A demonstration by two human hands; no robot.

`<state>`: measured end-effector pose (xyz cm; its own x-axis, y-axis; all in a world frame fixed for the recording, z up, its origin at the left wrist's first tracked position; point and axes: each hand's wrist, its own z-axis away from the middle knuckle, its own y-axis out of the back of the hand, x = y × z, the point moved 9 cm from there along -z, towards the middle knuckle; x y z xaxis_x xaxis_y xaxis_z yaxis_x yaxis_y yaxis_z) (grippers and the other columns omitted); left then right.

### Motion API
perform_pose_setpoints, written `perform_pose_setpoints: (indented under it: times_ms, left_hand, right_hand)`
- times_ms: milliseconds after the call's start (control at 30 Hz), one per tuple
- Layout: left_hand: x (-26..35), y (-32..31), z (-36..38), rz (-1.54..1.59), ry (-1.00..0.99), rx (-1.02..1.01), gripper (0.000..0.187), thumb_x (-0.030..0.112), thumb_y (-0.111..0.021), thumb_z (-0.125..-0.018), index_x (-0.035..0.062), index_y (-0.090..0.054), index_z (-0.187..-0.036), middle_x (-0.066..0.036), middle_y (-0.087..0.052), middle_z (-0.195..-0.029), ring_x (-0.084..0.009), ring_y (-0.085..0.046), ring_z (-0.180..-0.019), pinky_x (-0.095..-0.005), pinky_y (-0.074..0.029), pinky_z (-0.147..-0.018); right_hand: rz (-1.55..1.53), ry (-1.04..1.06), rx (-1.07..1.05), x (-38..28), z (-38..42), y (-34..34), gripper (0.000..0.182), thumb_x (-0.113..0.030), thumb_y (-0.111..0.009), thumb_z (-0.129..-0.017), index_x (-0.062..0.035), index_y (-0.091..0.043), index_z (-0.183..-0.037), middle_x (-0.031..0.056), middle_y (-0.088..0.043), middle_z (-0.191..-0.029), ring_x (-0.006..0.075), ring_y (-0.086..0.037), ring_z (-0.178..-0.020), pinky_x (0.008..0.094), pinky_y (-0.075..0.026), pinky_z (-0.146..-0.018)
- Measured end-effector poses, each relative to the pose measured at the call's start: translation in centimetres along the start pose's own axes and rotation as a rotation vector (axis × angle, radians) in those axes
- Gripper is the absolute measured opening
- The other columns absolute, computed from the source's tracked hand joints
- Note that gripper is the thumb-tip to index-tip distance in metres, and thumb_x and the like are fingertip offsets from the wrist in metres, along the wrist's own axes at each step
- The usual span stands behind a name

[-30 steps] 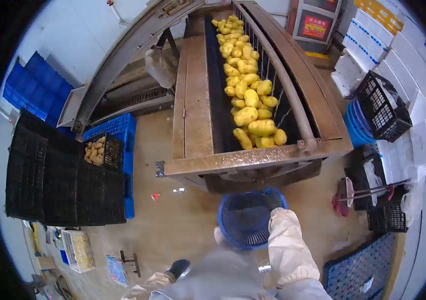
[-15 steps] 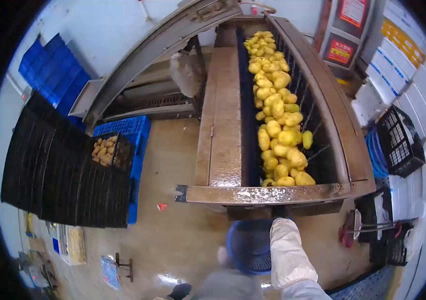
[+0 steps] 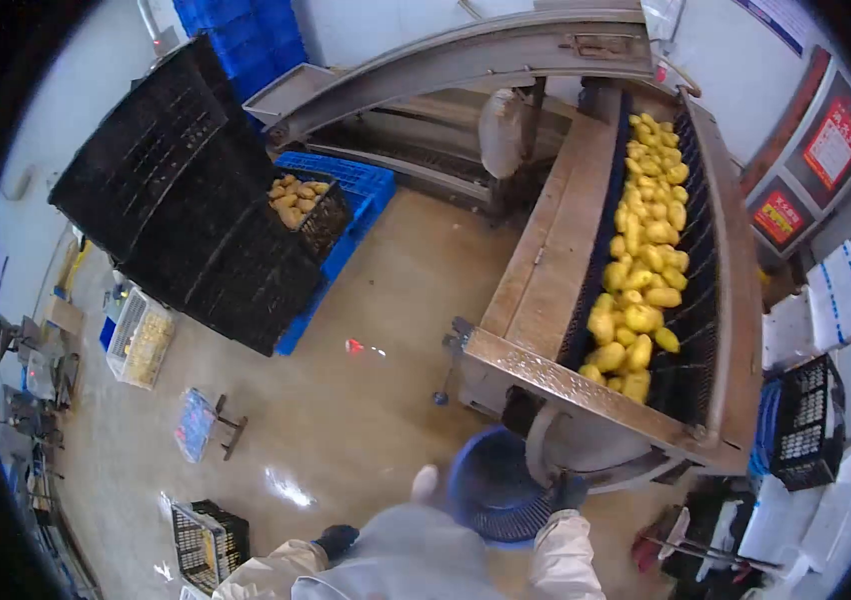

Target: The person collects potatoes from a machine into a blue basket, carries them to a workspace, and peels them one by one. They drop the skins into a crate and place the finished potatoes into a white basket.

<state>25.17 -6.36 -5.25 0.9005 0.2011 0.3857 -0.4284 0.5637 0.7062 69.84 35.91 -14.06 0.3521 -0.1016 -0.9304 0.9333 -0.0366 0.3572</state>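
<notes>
My right hand (image 3: 568, 491), in a dark glove, grips the lower edge of a round-edged metal hatch door (image 3: 591, 447) at the near end of the machine (image 3: 566, 370). The door stands swung out from the end wall. Below and left of it a blue basket (image 3: 481, 480) sits on the wet floor, partly under the door. My left hand (image 3: 338, 541), also dark-gloved, hangs beside my grey apron (image 3: 411, 560) and touches no object; its finger pose is too small to make out. Yellow peeled potatoes (image 3: 641, 270) lie heaped along the machine's trough.
Stacked black crates (image 3: 186, 200) stand at the left beside a crate of unpeeled potatoes (image 3: 301, 205) on a blue pallet (image 3: 366, 195). A small stool (image 3: 231, 425) and a black crate (image 3: 208, 545) are at lower left. White boxes (image 3: 850, 400) line the right.
The metal hatch door has come out from the machine's end, with my right hand on it. My left hand has come into view. The camera view has turned, so the machine appears further right.
</notes>
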Motion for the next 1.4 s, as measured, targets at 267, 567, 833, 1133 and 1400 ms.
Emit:
perform_pose_setpoints:
  times_ms: [267,567,833,1133,1400]
  left_hand:
    - [2.2,3.7,-3.4,-0.074,-0.294,0.41,0.008,0.018,-0.056,-0.077,0.0104,-0.058,-0.077,-0.01,-0.06,-0.075,-0.0288,-0.061,-0.067,-0.0403,-0.048,-0.061]
    - [0.9,3.7,-4.8,0.192,0.012,0.1,0.009,0.019,-0.056,-0.076,0.0115,-0.058,-0.08,-0.012,-0.06,-0.08,-0.0323,-0.059,-0.079,-0.0441,-0.046,-0.064]
    - [-0.8,2.4,-2.7,0.43,0.012,0.248,0.009,0.013,-0.054,-0.079,0.0085,-0.06,-0.085,-0.009,-0.06,-0.077,-0.0232,-0.061,-0.065,-0.0342,-0.048,-0.054]
    - [0.2,1.8,-1.6,0.097,0.123,-0.004,0.013,0.02,-0.05,-0.082,0.0112,-0.06,-0.085,-0.009,-0.06,-0.078,-0.026,-0.061,-0.068,-0.0375,-0.048,-0.06]
    - [-5.3,-3.5,-4.7,0.923,0.008,0.229,0.03,0.023,-0.065,-0.079,0.0052,-0.061,-0.103,-0.007,-0.064,-0.091,-0.0214,-0.061,-0.076,-0.0317,-0.05,-0.065]
  right_hand:
    - [0.647,-0.224,-0.219,-17.3,8.3,5.7,0.043,-0.045,-0.051,-0.085,-0.0033,-0.063,-0.083,0.0218,-0.061,-0.079,0.0371,-0.059,-0.075,0.0451,-0.046,-0.07]
    - [0.65,0.019,-0.132,-25.1,9.4,6.5,0.043,-0.046,-0.052,-0.084,-0.0046,-0.062,-0.076,0.0201,-0.061,-0.074,0.0381,-0.06,-0.074,0.0482,-0.045,-0.066]
    - [0.748,0.061,-0.218,-19.2,8.6,5.7,0.048,-0.049,-0.049,-0.085,-0.0026,-0.062,-0.079,0.0227,-0.062,-0.082,0.0395,-0.06,-0.081,0.0493,-0.045,-0.071]
    - [0.738,-0.162,-0.181,-21.7,8.4,6.3,0.047,-0.046,-0.049,-0.086,-0.002,-0.062,-0.075,0.0201,-0.061,-0.078,0.0383,-0.059,-0.077,0.0481,-0.044,-0.07]
    - [0.715,-0.28,-0.279,-22.1,8.5,6.1,0.044,-0.044,-0.053,-0.083,-0.002,-0.063,-0.078,0.0183,-0.062,-0.077,0.0369,-0.059,-0.076,0.0463,-0.045,-0.069]
